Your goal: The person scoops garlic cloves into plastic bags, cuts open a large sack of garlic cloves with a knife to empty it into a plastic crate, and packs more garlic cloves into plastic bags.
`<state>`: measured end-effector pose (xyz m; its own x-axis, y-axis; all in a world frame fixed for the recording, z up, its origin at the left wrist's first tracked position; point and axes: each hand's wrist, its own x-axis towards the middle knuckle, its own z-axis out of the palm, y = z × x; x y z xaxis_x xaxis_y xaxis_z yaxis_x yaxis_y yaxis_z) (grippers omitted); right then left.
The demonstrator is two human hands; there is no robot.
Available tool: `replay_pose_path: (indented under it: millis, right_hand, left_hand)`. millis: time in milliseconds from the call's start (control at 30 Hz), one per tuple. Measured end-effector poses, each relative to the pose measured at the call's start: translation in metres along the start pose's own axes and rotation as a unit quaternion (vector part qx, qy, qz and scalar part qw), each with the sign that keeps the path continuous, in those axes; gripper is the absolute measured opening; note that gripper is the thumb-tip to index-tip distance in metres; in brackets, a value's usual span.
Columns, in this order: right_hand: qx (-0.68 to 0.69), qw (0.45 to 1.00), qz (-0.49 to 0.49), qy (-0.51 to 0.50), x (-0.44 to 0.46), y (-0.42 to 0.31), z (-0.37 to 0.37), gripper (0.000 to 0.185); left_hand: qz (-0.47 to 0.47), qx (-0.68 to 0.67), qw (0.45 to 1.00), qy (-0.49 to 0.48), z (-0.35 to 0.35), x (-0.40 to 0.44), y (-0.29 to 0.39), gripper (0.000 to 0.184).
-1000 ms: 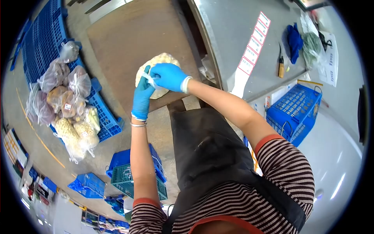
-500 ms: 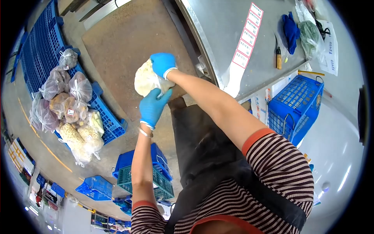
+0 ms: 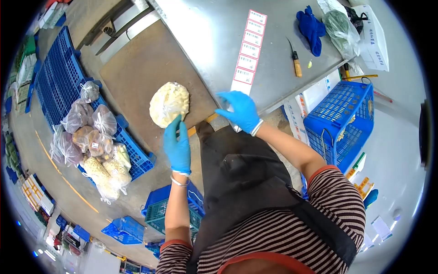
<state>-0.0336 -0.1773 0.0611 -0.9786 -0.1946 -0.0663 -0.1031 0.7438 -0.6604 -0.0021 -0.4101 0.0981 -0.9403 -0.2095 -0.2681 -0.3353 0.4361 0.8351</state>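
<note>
A clear plastic bag of pale pieces [image 3: 169, 105], which look like peeled garlic cloves, lies on the brown board [image 3: 137, 64]. At its lower edge is my left hand [image 3: 177, 148] in a blue glove, thumb and fingers apart; whether the fingertips touch the plastic I cannot tell. My right hand [image 3: 242, 111], gloved in blue too, is over the lower end of a strip of red-framed labels [image 3: 248, 50] at the metal table's edge. Its index finger and thumb are spread, and it covers part of the strip.
The metal table [image 3: 200, 36] also bears a knife [image 3: 296, 64], blue gloves [image 3: 311, 31] and a bagged green vegetable [image 3: 340, 27]. Several filled bags [image 3: 84, 123] rest on a blue pallet [image 3: 59, 73] at left. Blue crates [image 3: 340, 114] stand at right and below left [image 3: 125, 229].
My right hand has left the bag and moved right to the label strip. The left hand has moved slightly down, and the bag now lies flat on the board. The view has shifted.
</note>
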Motion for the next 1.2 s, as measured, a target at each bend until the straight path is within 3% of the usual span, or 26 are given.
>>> replay_pose_path:
  millis: [100,200,267,400,500,533,633,667,767,933,1033,1067,1100,1167,1200]
  right_hand:
    - [-0.069,0.996,0.018,0.054,-0.028,0.035,-0.011,0.039]
    - [-0.064,0.997,0.004,0.032,-0.034,0.070,-0.006,0.029]
    - [-0.036,0.998,-0.028,0.042,-0.032,0.089,-0.001,0.021]
    - [0.015,0.996,-0.063,0.062,-0.032,0.088,-0.038,0.021]
    - [0.003,0.994,-0.088,0.067,-0.045,0.086,-0.064,0.021]
    - [0.013,0.993,-0.107,0.056,-0.050,0.093,-0.064,0.019]
    - [0.145,0.987,-0.070,-0.011,-0.055,0.094,-0.077,0.020]
    - [0.157,0.987,-0.025,0.008,-0.054,0.098,-0.075,0.026]
    - [0.026,1.000,0.009,0.012,-0.035,0.107,-0.083,0.028]
    - [-0.168,0.975,-0.141,-0.032,-0.007,0.128,-0.057,0.014]
    - [-0.223,0.960,-0.127,-0.114,0.005,0.123,-0.057,0.013]
    - [-0.146,0.981,-0.069,-0.110,0.008,0.123,-0.059,0.014]
    - [-0.061,0.997,-0.004,-0.040,0.009,0.127,-0.055,0.015]
    - [0.097,0.984,0.128,0.070,0.011,0.155,-0.043,0.017]
    - [0.104,0.973,0.196,0.054,0.019,0.175,-0.052,0.018]
  left_hand:
    - [0.039,-0.042,0.996,-0.074,0.037,0.000,0.029,0.028]
    - [0.002,-0.054,0.988,-0.147,0.081,0.010,0.055,0.035]
    - [-0.048,-0.045,0.987,-0.146,0.119,0.019,0.052,0.045]
    - [-0.150,0.035,0.967,-0.203,0.163,0.042,0.042,0.060]
    - [-0.250,-0.089,0.926,-0.270,0.173,0.036,0.059,0.058]
    - [-0.258,-0.114,0.914,-0.292,0.177,0.036,0.051,0.046]
    - [-0.230,-0.200,0.915,-0.265,0.195,0.028,0.026,0.034]
    - [-0.237,-0.177,0.915,-0.275,0.196,0.027,0.028,0.020]
    - [-0.196,-0.178,0.928,-0.261,0.201,0.018,0.034,0.022]
    - [-0.103,-0.083,0.958,-0.253,0.214,0.018,0.014,0.022]
    - [-0.059,-0.022,0.971,-0.232,0.216,0.022,-0.004,0.026]
    - [-0.062,-0.053,0.974,-0.212,0.219,0.020,-0.008,0.029]
    - [-0.061,-0.043,0.973,-0.217,0.220,0.019,-0.012,0.029]
    - [-0.062,-0.022,0.973,-0.223,0.215,0.020,-0.004,0.030]
    - [-0.051,-0.002,0.973,-0.226,0.213,0.022,-0.003,0.031]
